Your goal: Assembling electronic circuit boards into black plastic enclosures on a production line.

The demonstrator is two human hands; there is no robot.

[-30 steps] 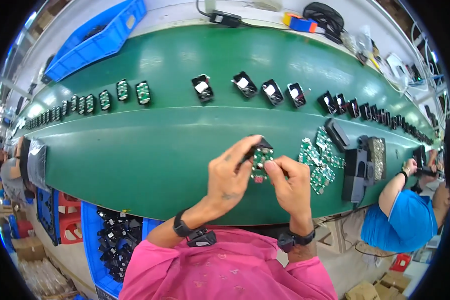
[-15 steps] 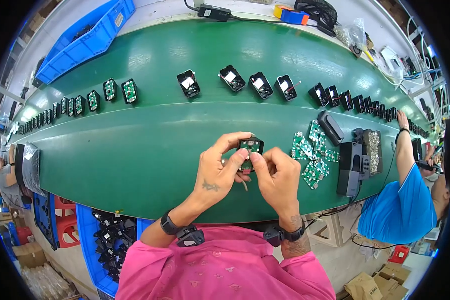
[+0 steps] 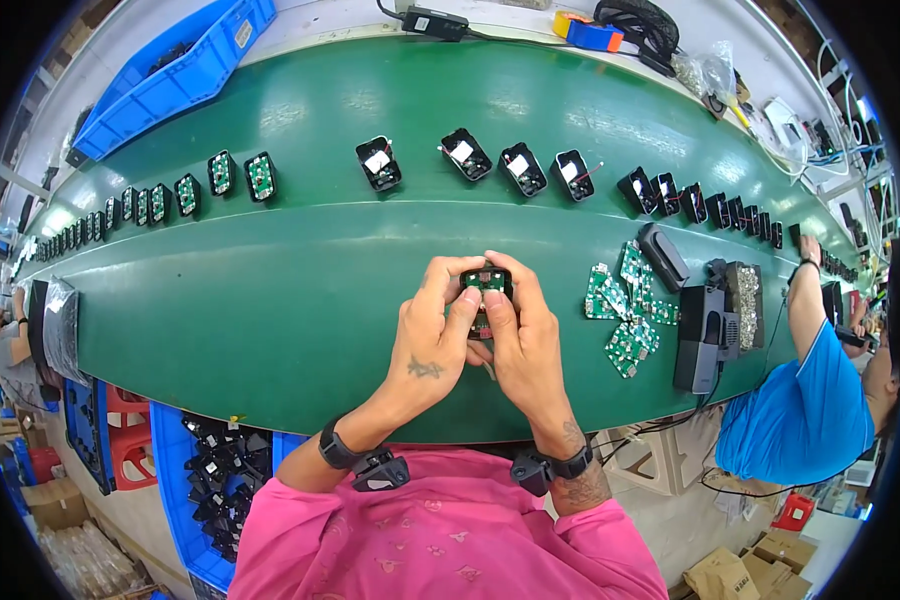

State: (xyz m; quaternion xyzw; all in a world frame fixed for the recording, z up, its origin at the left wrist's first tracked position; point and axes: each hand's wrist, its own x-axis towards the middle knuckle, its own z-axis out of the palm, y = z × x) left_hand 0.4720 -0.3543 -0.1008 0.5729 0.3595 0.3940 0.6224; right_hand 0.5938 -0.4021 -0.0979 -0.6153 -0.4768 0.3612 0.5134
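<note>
A small black plastic case [image 3: 508, 285] with a green circuit board [image 3: 486, 280] at its face is clasped between the left grip [image 3: 428, 342] and the right grip [image 3: 528, 350], the board partly covered by both thumbs. Loose green boards [image 3: 631, 345] are spread right of the case on the green counter [image 3: 270, 300]; open black box-shaped housings [image 3: 523, 170] are lined up beyond the case.

Circuit board [image 3: 486, 282] was partly covered by left hand [image 3: 432, 335] and right hand [image 3: 526, 345]; blue bin [image 3: 169, 490], by pink sleeve [image 3: 288, 530]; farthest-left units [image 3: 46, 248] were blurred.
</note>
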